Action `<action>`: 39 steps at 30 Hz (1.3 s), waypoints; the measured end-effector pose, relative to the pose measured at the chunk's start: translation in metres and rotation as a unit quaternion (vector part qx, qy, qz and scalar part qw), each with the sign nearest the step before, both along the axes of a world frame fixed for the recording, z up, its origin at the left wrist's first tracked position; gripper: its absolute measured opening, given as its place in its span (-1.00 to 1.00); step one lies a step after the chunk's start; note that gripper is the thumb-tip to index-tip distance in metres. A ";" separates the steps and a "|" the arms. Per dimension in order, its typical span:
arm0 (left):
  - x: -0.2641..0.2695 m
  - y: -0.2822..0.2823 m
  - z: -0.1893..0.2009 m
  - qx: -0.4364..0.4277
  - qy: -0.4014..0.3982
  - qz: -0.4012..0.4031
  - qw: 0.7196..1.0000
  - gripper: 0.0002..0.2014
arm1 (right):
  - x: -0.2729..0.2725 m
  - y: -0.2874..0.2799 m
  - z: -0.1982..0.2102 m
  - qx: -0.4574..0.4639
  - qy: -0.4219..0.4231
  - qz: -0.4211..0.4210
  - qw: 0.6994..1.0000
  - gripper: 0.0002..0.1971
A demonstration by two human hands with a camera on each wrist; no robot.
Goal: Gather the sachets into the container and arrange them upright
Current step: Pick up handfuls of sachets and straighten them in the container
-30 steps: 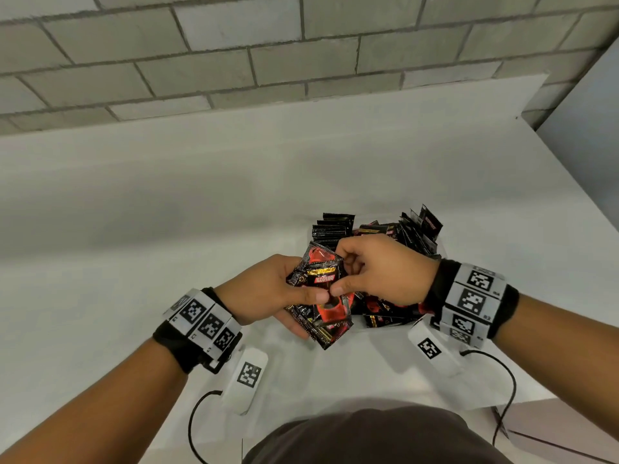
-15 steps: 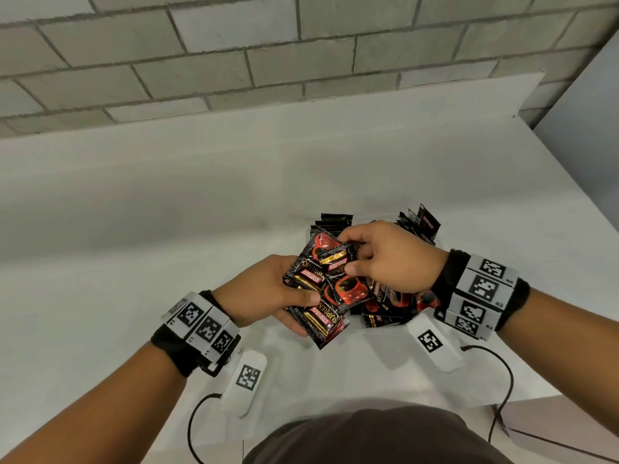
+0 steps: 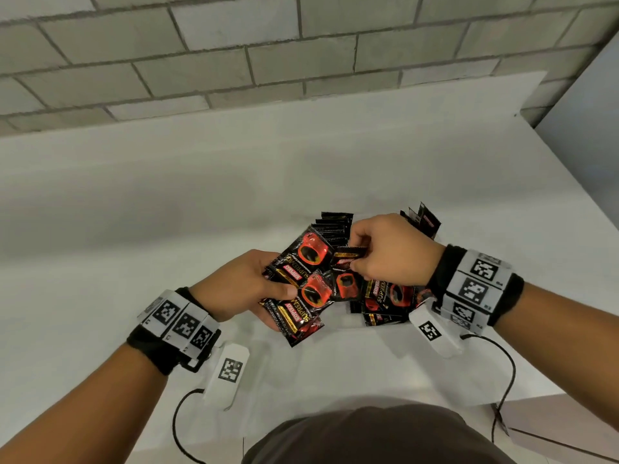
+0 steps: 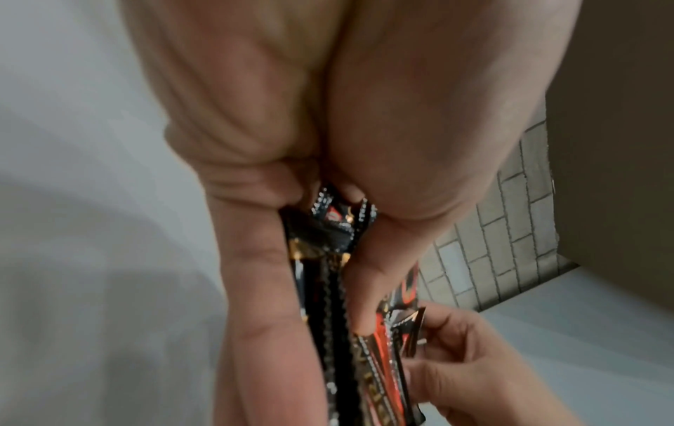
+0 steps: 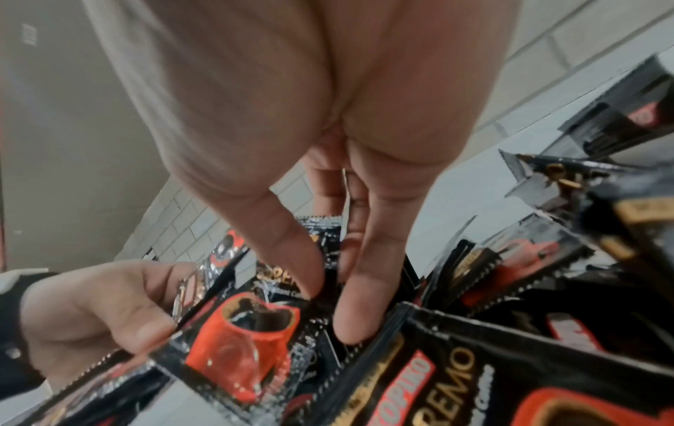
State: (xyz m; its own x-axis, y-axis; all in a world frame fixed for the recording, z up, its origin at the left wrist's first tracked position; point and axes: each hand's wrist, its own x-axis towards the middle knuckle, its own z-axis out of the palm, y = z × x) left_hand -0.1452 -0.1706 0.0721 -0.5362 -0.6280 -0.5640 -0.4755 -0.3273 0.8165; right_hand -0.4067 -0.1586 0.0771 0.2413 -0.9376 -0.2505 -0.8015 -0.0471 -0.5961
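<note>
While my left hand point(image 3: 248, 286) grips a fanned stack of black-and-red sachets point(image 3: 301, 289) at the centre of the head view, thumb on top and fingers underneath, my right hand point(image 3: 388, 256) pinches the top edge of a single sachet point(image 3: 346, 259) between thumb and forefinger. That single sachet lies just right of the stack and touches it. In the left wrist view the stack point(image 4: 328, 302) is seen edge-on, clamped between the thumb and the fingers point(image 4: 262, 288), with the right hand point(image 4: 470, 366) at the lower right of the frame. In the right wrist view my fingertips point(image 5: 353, 317) close on the foil edge, and the left hand point(image 5: 91, 314) appears at the lower left of the frame holding the stack point(image 5: 240, 346).

Below and behind the right hand, more sachets point(image 3: 388, 299) lie in a loose heap right of centre. Further sachets stand upright in rows point(image 3: 335, 222) just above the hands, with another upright group point(image 3: 423, 222) to the upper right of them. I cannot tell the container's walls from these views, so whether the heap sits inside it is unclear. Everything rests on a white table point(image 3: 167, 212) that fills the middle of the head view, with a grey block wall point(image 3: 301, 45) across the top of the frame. Both wrists carry marker bands point(image 3: 181, 319).
</note>
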 end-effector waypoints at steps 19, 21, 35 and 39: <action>0.010 -0.006 0.016 -0.075 -0.056 -0.105 0.990 -0.69 | 0.021 -0.003 -0.004 -0.045 0.002 0.086 0.995 -0.86; 0.009 -0.008 0.017 -0.095 -0.071 -0.115 0.986 -0.71 | 0.020 -0.002 -0.002 -0.049 -0.013 0.095 0.994 -0.91; -0.025 0.029 0.030 -0.346 -0.226 -0.390 0.823 -0.51 | 0.031 -0.007 -0.005 -0.105 0.039 0.207 0.972 -0.94; -0.033 0.029 0.029 -0.358 -0.245 -0.378 0.818 -0.42 | 0.022 -0.008 -0.002 -0.123 -0.003 0.145 0.982 -0.92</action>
State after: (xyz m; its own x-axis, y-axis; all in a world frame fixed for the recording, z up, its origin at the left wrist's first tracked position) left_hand -0.1783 -0.1412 0.1009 -0.7435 -0.4857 -0.4597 -0.6489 0.6902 0.3203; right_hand -0.3848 -0.1665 0.0752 0.5072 -0.8616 -0.0217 -0.7294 -0.4157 -0.5434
